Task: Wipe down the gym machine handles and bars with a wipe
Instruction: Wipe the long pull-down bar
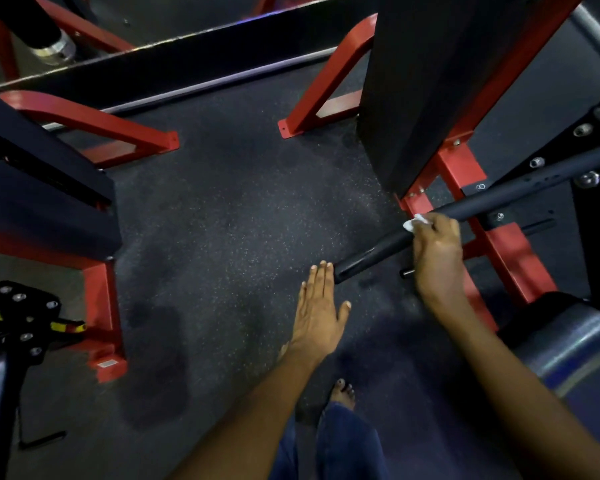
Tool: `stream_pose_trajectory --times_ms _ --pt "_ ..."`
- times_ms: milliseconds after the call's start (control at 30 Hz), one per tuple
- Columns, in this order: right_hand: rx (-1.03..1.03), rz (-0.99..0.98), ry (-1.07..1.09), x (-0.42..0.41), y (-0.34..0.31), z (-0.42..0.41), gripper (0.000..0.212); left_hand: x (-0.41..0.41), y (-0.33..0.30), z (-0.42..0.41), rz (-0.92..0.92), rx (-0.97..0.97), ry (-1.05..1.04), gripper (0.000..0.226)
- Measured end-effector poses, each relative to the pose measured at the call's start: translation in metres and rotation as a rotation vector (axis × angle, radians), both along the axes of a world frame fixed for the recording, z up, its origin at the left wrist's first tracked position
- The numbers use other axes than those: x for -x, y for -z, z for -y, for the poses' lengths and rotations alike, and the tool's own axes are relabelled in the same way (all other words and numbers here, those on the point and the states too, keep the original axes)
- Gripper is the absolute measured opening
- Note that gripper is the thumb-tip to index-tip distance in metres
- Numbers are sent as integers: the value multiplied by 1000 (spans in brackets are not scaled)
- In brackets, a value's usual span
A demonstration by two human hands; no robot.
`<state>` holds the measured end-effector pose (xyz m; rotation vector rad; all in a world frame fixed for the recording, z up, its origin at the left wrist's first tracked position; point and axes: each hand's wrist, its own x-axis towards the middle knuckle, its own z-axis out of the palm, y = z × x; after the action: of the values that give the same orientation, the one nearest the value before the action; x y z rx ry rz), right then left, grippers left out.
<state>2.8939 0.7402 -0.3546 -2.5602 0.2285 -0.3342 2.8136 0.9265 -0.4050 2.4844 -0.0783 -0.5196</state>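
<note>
Speckled gym floor: our right hand (437,251) pinches the wipe (417,221) on the black bar (492,199), which runs up-right; our left hand (321,306) hovers flat-fingered at its near end.

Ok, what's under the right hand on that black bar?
A white wipe shows past the right hand, against the black bar. The rest of the wipe and that stretch of bar are covered.

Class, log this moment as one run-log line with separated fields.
step: wiping bar | right hand: presses white wipe on black bar | left hand: open, fingers straight, by bar's end, contact unclear | floor: dark rubber
</note>
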Motion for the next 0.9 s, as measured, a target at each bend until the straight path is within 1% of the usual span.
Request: stream_pose_trajectory --times_ms 33,67,100,133,167,200,233,300,367,400,433,467,500,567,600,667,733,767,833,867,900 --pt "-6 -4 -75 6 9 -12 11 1 0 3 1 7 -18 75" --pt "-56 -53 -199 17 16 -30 13 2 1 5 0 15 -36 76" --pt "-45 -156 -383 27 23 -48 19 3 1 7 -7 22 -55 77" --pt "51 -199 -609 38 30 -59 25 4 2 8 -19 25 -70 79" --pt "132 -239 -782 43 34 -63 27 5 2 9 -32 25 -78 80" --pt "133 -239 -817 40 33 -57 26 6 3 8 -39 23 -80 81" --pt "131 -163 -758 31 29 -44 22 7 3 8 -37 21 -78 80" --pt "106 -40 -460 9 16 -13 13 7 3 6 -33 29 -76 77" --pt "67 3 -154 -2 11 10 8 6 4 7 -39 48 -82 75" --pt "10 6 -80 -2 14 10 10 7 4 8 -40 60 -89 74" --pt "-6 22 -100 3 18 1 17 7 4 10 -40 71 -101 72" --pt "-30 -13 -203 12 22 -15 23 8 4 12 -37 80 -116 71" --pt "-43 -72 -346 22 30 -32 25 9 4 13 -39 88 -134 71" --pt "42 -207 -661 44 37 -56 26 9 5 15 -52 95 -164 70" --pt "76 -205 -752 48 38 -55 26 9 5 15 -60 95 -171 70" --pt "122 -134 -717 35 32 -31 21 7 5 12 -62 93 -159 68" --pt "203 -93 -550 19 21 4 10 6 5 11 -64 93 -152 65" --pt "226 -36 -455 15 16 23 6 6 3 13 -67 93 -158 64" --pt "205 -2 -294 14 20 39 5 8 0 19 -85 99 -188 65" --pt "188 -39 -278 16 19 34 4 8 -2 23 -90 100 -209 65" --pt "183 -23 -315 20 28 22 8 7 -3 27 -93 97 -229 65"
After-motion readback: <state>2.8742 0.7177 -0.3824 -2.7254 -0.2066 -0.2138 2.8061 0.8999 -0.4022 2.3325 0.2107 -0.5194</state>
